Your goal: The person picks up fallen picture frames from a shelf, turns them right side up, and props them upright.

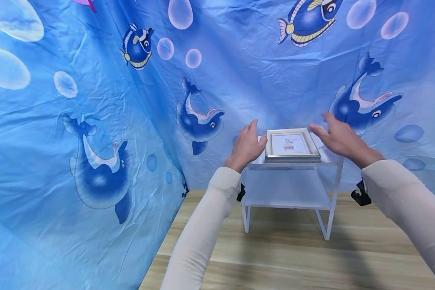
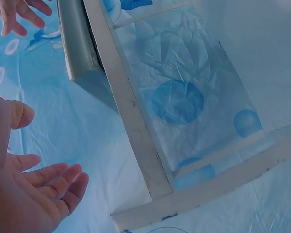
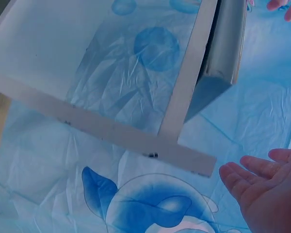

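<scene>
I see a silver picture frame (image 1: 292, 146) lying flat on the top level of a small white shelf (image 1: 289, 189). The shelf stands on the wooden bench (image 1: 293, 257), close to the blue sea-print cloth (image 1: 94, 133) at the back. My left hand (image 1: 245, 146) is just beside the left edge of the frame, with fingers straight and spread wide, and it holds nothing. My right hand (image 1: 338, 137) hovers near the right edge, also spread and empty. In both wrist views there is open air between each palm and the side of the frame. The frame reaches almost to the front edge of the shelf top. On each side of the shelf I see free room, while the cloth wall stands close on the left.
</scene>
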`<state>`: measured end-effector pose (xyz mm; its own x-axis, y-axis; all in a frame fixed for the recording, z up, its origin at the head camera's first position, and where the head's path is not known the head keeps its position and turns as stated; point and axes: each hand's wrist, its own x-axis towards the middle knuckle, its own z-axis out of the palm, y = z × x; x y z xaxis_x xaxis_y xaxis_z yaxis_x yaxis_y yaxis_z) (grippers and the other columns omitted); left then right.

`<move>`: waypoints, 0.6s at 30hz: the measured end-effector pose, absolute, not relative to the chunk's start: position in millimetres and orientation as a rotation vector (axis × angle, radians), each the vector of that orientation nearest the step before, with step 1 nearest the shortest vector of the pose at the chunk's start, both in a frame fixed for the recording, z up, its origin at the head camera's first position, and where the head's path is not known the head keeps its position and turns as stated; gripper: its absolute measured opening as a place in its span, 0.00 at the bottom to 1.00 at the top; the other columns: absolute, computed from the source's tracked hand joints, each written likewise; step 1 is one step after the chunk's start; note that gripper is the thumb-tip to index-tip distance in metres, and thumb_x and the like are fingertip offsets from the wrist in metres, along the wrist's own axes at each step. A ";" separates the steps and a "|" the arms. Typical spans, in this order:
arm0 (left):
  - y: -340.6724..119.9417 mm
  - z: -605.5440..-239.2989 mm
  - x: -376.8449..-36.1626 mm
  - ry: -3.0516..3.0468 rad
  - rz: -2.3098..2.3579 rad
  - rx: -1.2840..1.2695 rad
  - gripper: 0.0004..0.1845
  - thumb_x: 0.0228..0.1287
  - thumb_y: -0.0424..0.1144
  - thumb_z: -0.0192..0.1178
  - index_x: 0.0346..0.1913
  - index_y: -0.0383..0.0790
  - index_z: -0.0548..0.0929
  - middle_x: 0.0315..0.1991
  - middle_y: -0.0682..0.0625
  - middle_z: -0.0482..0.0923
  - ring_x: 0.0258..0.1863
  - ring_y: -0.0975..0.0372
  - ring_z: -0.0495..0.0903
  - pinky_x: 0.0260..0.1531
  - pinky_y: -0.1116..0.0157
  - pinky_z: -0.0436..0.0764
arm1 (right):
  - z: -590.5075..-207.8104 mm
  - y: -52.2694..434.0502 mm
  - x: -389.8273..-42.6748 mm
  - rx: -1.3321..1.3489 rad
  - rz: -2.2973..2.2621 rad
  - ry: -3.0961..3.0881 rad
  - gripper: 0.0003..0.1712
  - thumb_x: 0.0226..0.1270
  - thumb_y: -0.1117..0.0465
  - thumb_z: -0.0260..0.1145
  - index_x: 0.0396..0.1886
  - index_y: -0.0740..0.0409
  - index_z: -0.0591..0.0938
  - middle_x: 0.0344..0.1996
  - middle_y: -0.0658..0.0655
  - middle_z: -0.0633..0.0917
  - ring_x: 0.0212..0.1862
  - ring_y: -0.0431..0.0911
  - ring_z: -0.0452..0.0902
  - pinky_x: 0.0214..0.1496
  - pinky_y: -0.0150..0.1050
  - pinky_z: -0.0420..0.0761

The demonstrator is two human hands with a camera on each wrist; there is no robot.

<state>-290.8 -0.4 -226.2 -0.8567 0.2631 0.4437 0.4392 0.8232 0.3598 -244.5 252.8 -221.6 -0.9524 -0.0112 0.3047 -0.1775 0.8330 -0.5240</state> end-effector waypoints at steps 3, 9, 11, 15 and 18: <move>1.9 -226.7 -291.5 -2.639 -0.679 -0.548 0.33 0.77 0.49 0.47 0.79 0.46 0.53 0.75 0.45 0.62 0.71 0.52 0.66 0.66 0.53 0.71 | -225.0 248.5 -247.2 0.139 0.803 -2.750 0.56 0.72 0.27 0.37 0.79 0.66 0.38 0.70 0.82 0.55 0.68 0.78 0.54 0.64 0.74 0.59; 6.2 -228.4 -293.2 -2.676 -0.735 -0.543 0.34 0.77 0.49 0.48 0.79 0.46 0.52 0.75 0.44 0.60 0.71 0.52 0.65 0.66 0.52 0.70 | -230.9 241.2 -255.4 0.138 0.773 -2.785 0.56 0.73 0.29 0.39 0.78 0.69 0.39 0.68 0.83 0.59 0.67 0.76 0.59 0.64 0.72 0.62; 8.0 -229.6 -294.2 -2.694 -0.747 -0.537 0.34 0.77 0.49 0.48 0.79 0.46 0.52 0.75 0.44 0.60 0.71 0.52 0.65 0.66 0.52 0.70 | -232.5 238.8 -257.9 0.133 0.765 -2.798 0.57 0.73 0.29 0.40 0.78 0.70 0.40 0.68 0.83 0.59 0.66 0.76 0.60 0.64 0.71 0.63; 12.2 -233.6 -296.6 -2.732 -0.754 -0.538 0.34 0.77 0.49 0.47 0.79 0.46 0.51 0.75 0.45 0.59 0.71 0.53 0.65 0.67 0.53 0.70 | -236.5 234.1 -262.1 0.126 0.740 -2.829 0.58 0.72 0.28 0.40 0.77 0.73 0.42 0.67 0.83 0.60 0.64 0.75 0.64 0.64 0.69 0.65; 16.1 -236.8 -298.3 -2.752 -0.756 -0.564 0.34 0.76 0.48 0.48 0.79 0.45 0.51 0.75 0.44 0.59 0.70 0.53 0.66 0.66 0.53 0.71 | -239.2 231.1 -263.9 0.111 0.744 -2.831 0.56 0.73 0.30 0.41 0.76 0.74 0.43 0.67 0.83 0.61 0.63 0.74 0.66 0.63 0.68 0.67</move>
